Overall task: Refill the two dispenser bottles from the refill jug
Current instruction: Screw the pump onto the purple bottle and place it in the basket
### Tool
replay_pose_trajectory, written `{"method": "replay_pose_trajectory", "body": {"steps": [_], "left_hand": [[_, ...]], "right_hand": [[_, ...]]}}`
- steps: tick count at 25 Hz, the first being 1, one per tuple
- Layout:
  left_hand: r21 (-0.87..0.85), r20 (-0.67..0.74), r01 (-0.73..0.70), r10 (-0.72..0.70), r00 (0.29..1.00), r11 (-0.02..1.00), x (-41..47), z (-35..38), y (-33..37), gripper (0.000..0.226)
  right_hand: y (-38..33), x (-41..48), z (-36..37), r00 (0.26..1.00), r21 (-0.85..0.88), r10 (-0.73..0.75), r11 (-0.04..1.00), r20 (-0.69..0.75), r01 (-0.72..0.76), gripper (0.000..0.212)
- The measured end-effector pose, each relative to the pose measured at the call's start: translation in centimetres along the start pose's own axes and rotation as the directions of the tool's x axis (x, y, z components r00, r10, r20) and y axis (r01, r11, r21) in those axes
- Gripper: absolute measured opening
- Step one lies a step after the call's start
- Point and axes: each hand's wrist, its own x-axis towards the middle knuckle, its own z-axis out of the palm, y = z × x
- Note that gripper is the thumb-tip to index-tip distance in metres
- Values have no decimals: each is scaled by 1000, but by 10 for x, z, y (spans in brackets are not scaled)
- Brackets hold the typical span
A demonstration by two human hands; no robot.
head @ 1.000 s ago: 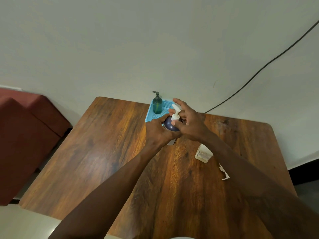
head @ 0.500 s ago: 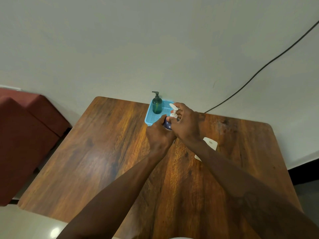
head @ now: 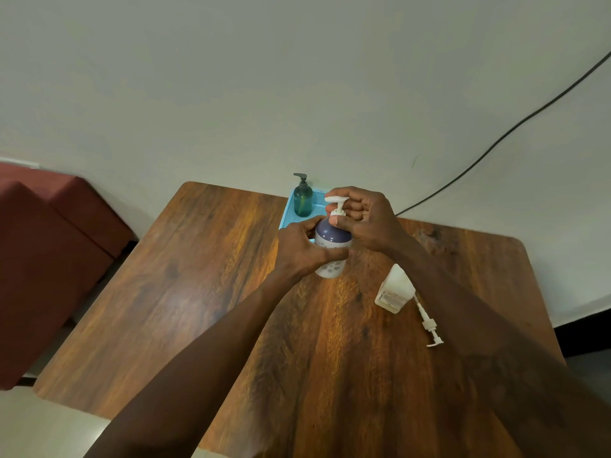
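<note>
A purple-and-white dispenser bottle stands on the wooden table. My left hand wraps around its body. My right hand pinches the white pump head at the collar, fingers curled over the spout. A green dispenser bottle with a black pump stands upright in the blue tray behind my hands. A pale refill jug stands to the right, partly hidden by my right forearm. Beside it lies a loose white pump with its tube.
The table's back edge meets a pale wall. A black cable runs down the wall to behind the table at the right. A dark red seat stands left of the table.
The purple-and-white bottle has come nearer to me, away from the tray, with both hands still on it. More of its body shows, and the loose pump on the right is uncovered.
</note>
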Motion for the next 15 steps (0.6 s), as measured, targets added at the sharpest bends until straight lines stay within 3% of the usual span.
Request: {"method": "replay_pose_trajectory", "body": {"steps": [6,10,15], "left_hand": [[21,-45,15,-14,999,1000,10,0,-19,76],[10,-52,68,-67,996,998,24,-2,-38,83],[55,-24,126,-125,992,990,57,-19,-60,78]], "right_hand": [[3,18,6,1000,-77,4,997,23,-3,56],[14,35,21,998,-242,-48,969,-29,39,44],[25,70,34,998,-269,-59,962,-8,55,43]]}}
